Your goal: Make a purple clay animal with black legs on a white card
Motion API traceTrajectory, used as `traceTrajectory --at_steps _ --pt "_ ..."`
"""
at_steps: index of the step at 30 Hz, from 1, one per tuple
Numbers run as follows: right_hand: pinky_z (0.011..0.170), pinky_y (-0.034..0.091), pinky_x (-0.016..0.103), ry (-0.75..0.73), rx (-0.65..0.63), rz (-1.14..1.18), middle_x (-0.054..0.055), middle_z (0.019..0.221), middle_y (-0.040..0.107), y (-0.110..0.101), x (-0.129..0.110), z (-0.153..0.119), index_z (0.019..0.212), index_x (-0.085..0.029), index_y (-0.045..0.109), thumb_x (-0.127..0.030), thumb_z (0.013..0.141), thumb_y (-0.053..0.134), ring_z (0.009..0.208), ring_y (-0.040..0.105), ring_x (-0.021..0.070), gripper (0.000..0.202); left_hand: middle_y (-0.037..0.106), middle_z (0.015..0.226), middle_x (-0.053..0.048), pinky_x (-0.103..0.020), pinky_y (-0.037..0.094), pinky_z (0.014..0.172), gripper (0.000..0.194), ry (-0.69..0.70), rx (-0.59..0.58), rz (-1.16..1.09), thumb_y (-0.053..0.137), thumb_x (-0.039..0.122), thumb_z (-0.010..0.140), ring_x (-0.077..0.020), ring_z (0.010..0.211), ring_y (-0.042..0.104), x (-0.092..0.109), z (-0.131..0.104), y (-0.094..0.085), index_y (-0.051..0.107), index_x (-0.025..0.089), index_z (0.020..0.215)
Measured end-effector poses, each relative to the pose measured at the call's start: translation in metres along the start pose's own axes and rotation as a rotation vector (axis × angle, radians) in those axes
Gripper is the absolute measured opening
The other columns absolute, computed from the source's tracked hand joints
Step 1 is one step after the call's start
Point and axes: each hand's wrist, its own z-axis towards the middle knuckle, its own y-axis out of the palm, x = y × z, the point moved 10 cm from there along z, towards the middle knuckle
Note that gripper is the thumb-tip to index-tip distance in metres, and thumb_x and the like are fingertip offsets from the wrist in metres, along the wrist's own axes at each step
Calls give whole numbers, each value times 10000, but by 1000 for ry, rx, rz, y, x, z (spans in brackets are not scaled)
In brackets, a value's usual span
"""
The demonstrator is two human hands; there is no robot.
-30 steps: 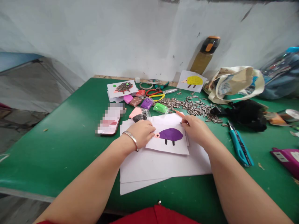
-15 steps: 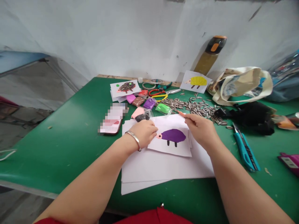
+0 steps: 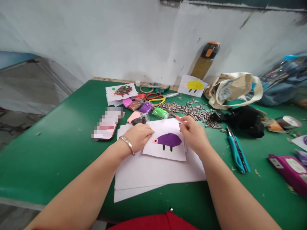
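Note:
My left hand wears a silver bangle. Its closed fingers press on the left edge of a white card, where a purple hedgehog with a pink face and black legs is stuck. Above the card's right side, my right hand pinches a slim orange thing between finger and thumb; its kind is not clear. A small dark bit shows at the thumb. Under the card lie several white sheets. Just past my hands are a pile of sunflower seeds and a green clay packet.
A phone lies left of the sheets. Behind are scissors, a seed-covered hedgehog card and a yellow hedgehog card. A bottle leans on the wall. To the right are a teal utility knife, a cloth bag and a magenta case.
The view has swung a little right, so everything appears shifted left. My right hand has turned slightly, and a small dark bit now shows by its thumb. My left hand stays on the card.

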Motion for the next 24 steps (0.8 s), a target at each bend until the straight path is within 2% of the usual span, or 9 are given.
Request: traceTrajectory --at_steps 3,5,9,12,15,20,24 --pt "593 387 277 59 -45 82 -2 690 640 5 9 3 902 -232 606 -301 809 484 611 558 166 168 703 1032 -69 -356 449 891 285 -6 29 -20 418 145 917 -199 975 612 -1 -1 -3 672 161 1045" --pt "598 396 278 87 -76 118 -7 695 647 7 12 6 875 -228 608 -289 793 487 614 564 160 158 702 1068 -61 -354 448 910 284 -5 26 -26 429 148 915 -200 999 614 0 -2 -3 672 165 1061" --pt "614 415 285 84 -113 140 -6 722 660 9 12 4 911 -226 623 -267 779 497 645 587 162 187 708 1025 -71 -346 457 893 284 42 -22 -21 427 163 924 -201 970 623 8 -4 -1 693 165 1023" --pt "599 428 288 118 -60 234 14 724 666 11 22 -3 926 -209 630 -306 801 500 630 583 162 205 705 978 -78 -349 466 863 304 72 -39 -23 406 182 935 -201 931 621 13 -5 -1 708 174 971" --pt "654 457 305 121 -10 296 27 736 671 11 30 -8 958 -198 637 -347 804 531 672 606 171 239 699 969 -82 -351 467 854 316 73 -54 -30 393 178 935 -202 920 614 14 -6 1 708 169 964" --pt "678 489 322 146 -54 403 50 751 674 12 32 -5 949 -167 651 -412 786 581 668 614 174 303 681 952 -80 -339 461 827 307 57 -77 -19 407 150 921 -206 898 595 14 -8 3 707 176 984" --pt "656 483 307 152 -81 385 46 760 678 14 34 -3 955 -175 659 -402 787 588 653 604 164 291 663 960 -70 -332 451 837 301 43 -77 -27 436 111 894 -208 905 581 14 -10 5 699 193 1018"
